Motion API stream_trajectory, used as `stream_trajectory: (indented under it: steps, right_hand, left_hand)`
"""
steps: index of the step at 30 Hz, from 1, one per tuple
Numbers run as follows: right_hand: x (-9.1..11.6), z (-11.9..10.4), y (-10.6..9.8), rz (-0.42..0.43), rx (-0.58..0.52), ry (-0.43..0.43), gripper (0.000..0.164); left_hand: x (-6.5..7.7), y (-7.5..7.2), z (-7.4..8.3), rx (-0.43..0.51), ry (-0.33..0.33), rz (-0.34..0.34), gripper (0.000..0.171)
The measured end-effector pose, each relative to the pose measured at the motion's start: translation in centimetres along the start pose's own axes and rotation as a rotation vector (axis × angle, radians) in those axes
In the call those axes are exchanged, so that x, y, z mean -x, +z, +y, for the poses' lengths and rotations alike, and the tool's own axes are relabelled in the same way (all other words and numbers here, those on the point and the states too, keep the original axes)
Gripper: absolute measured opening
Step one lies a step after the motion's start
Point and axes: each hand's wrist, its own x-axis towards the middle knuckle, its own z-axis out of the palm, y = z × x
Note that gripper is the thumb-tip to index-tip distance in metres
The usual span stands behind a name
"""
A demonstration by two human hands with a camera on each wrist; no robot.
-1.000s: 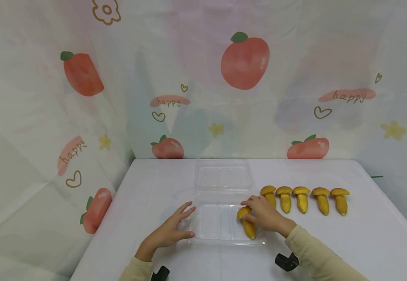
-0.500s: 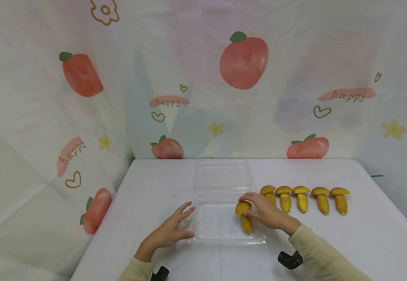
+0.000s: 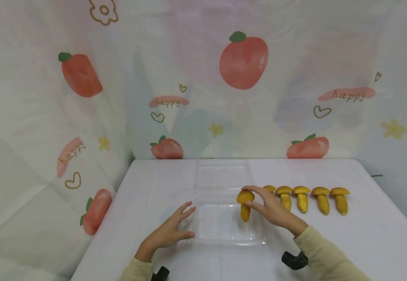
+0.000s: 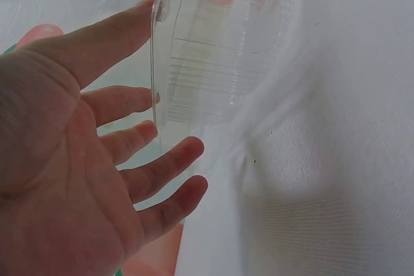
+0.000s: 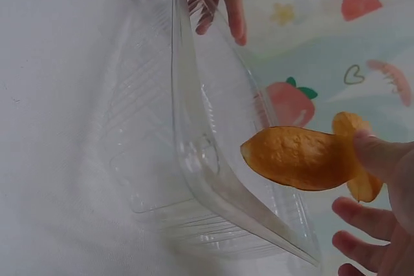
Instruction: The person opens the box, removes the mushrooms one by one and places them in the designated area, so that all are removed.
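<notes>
A clear plastic clamshell box (image 3: 207, 230) lies opened on the table, its lid (image 3: 221, 177) folded back toward the wall. My right hand (image 3: 272, 207) pinches a yellow-brown mushroom (image 5: 297, 156) near its cap, between thumb and fingers. It hangs over the right part of the box, stem pointing down toward the near side. My left hand (image 3: 170, 230) is at the box's left side, fingers spread and fairly straight. In the left wrist view, its thumb and some fingertips (image 4: 147, 132) are right at the clear rim.
Several similar mushrooms (image 3: 302, 199) lie in a row on the white table (image 3: 330, 246), right of the box; my right hand partly covers the leftmost. A cloth wall (image 3: 196, 78) printed with fruit stands behind the table and along its left.
My right hand has lifted the mushroom and moved it away from me, from low in the box to above its far right part. The left hand stays at the box's left side.
</notes>
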Motion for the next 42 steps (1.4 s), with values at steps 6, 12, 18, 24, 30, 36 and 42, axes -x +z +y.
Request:
stream_trajectory:
  steps: [6, 12, 18, 24, 30, 36, 42]
  right_hand:
    - [-0.1, 0.0, -0.4, 0.010, -0.056, -0.006, 0.043]
    - [0.0, 0.1, -0.6, -0.026, -0.187, -0.027, 0.040]
    - [0.1, 0.1, -1.0, -0.057, -0.275, -0.043, 0.039]
    - [0.6, 0.1, -1.5, -0.055, -0.275, -0.059, 0.041]
    - [1.4, 0.0, -2.0, -0.053, -0.255, -0.054, 0.052]
    - [2.1, 0.2, -2.9, -0.052, -0.234, -0.015, 0.061]
    - [2.5, 0.7, -3.9, -0.026, -0.219, -0.010, 0.064]
  left_hand:
    - [0.0, 0.0, 0.0, 0.000, 0.005, -0.002, 0.080]
    - [0.0, 0.0, 0.2, -0.005, 0.017, -0.001, 0.080]
    - [0.1, 0.0, 0.2, -0.016, 0.013, 0.004, 0.080]
    - [0.1, 0.0, 0.1, -0.006, 0.005, 0.001, 0.080]
    - [0.1, 0.1, 0.0, -0.007, 0.001, 0.003, 0.081]
    - [0.1, 0.1, 0.0, -0.007, 0.001, 0.002, 0.081]
    - [0.0, 0.1, 0.0, -0.012, 0.004, 0.001, 0.081]
